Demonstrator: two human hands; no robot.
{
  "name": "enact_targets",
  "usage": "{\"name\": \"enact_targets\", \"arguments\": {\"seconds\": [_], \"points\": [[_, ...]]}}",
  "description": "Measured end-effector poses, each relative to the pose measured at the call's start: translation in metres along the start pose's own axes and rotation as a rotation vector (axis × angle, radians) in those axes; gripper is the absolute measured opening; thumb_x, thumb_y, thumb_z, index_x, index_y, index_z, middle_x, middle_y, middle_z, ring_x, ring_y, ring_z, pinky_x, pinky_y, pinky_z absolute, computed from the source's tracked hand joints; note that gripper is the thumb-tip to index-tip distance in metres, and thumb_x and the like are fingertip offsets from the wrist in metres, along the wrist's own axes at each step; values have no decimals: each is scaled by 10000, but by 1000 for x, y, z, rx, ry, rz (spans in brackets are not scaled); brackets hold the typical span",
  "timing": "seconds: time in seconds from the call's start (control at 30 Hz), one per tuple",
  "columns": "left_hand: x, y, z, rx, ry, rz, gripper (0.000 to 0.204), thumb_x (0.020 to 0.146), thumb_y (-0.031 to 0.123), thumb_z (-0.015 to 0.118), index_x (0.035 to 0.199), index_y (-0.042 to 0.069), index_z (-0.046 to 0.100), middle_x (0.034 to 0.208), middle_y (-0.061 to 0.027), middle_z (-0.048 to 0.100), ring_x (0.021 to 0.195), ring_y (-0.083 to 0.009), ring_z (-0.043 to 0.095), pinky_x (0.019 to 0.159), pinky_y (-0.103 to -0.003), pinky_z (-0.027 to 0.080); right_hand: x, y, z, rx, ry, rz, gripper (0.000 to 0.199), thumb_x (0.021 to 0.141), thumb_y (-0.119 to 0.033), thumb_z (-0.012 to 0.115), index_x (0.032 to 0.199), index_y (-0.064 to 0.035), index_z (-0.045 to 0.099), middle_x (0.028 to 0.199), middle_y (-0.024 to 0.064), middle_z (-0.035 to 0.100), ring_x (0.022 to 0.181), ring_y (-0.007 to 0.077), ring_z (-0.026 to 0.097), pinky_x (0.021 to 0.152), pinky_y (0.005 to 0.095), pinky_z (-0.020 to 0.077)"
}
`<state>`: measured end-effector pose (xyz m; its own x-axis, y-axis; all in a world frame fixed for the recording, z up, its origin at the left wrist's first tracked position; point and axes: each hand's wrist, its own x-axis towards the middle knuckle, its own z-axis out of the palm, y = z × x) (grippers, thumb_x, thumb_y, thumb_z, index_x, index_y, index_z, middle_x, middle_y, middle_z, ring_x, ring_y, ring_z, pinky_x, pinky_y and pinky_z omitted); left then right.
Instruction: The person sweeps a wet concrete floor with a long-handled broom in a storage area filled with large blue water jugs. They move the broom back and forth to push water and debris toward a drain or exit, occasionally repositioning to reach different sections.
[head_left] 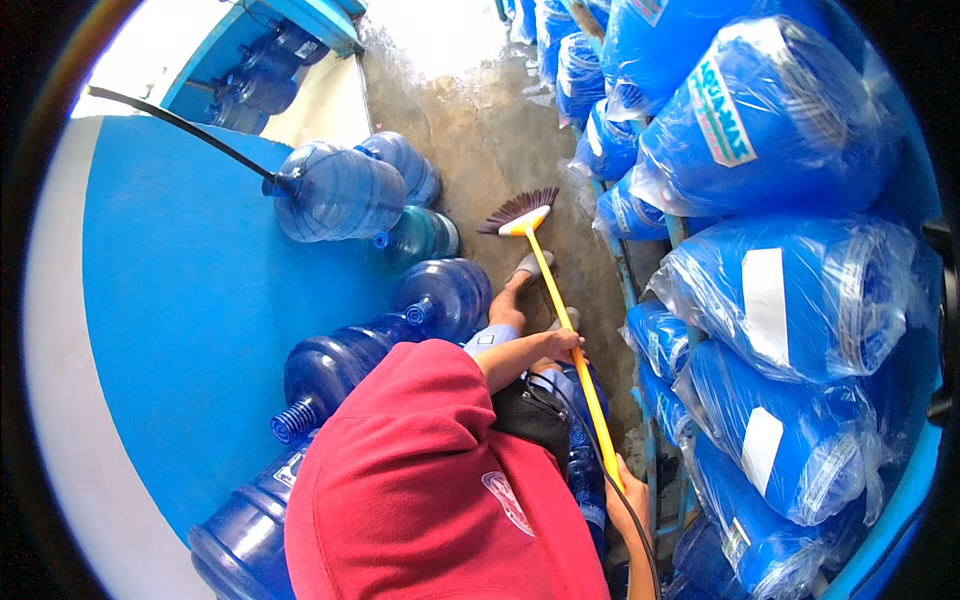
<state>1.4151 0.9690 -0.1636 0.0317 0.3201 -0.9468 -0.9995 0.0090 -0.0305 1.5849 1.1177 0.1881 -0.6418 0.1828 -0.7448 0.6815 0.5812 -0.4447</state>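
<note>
A broom with a yellow handle [560, 305] and dark purple bristles [518, 208] reaches down to the wet concrete floor [480, 130] ahead of my feet. My left hand [556, 346] grips the handle about halfway along. My right hand [627, 497] holds the handle's upper end, close to my body at the lower right. My red shirt [430, 480] fills the lower middle. A foot in a grey sandal [527, 268] stands just behind the bristles.
Several big blue water jugs [345, 190] lie on their sides along a blue wall [200, 300] at the left; a black hose [180, 125] runs into one. At the right, a blue metal rack [640, 310] holds several plastic-wrapped blue jugs [790, 290]. The aisle between is narrow.
</note>
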Motion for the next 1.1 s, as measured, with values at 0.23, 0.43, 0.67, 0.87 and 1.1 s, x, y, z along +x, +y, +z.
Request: {"name": "enact_targets", "arguments": {"seconds": [0.23,0.43,0.67,0.87,1.1], "points": [[-32,119,-74,31,92,528,454,1002,398,411,1151,-7,551,913,-147,702,790,-216,694,632,-327,566,193,-101,65,-19,67,-357,369,921,-196,547,1250,-33,565,897,305,615,861,411,648,699,434,502],[-98,245,-145,146,135,557,357,965,376,484,1052,51,603,993,-95,696,831,-195,676,745,-328,560,287,-233,67,70,-12,-396,336,919,-246,510,1152,-17,587,926,311,605,936,468,589,740,504,478],[-74,270,-123,-451,29,448,368,929,338,540,1065,-3,515,959,-173,659,905,-301,658,739,-432,576,71,-183,-40,202,36,-234,429,864,-176,645,1263,-43,560,1027,252,629,986,369,633,795,386,503],[-2,100,-14,222,277,201,141,894,126,467,924,-2,517,708,-140,580,679,-278,627,544,-396,544,-112,-108,-106,88,63,42,558,772,-67,726,1295,-46,534,1000,246,647,871,377,661,753,364,508],[21,-63,84,1897,-1023,711,260,790,267,676,875,25,634,870,-152,660,865,-304,662,680,-391,571,-237,-68,-110,-10,124,275,500,790,-63,685,1269,-10,549,903,253,651,792,405,651,685,421,506]]}}
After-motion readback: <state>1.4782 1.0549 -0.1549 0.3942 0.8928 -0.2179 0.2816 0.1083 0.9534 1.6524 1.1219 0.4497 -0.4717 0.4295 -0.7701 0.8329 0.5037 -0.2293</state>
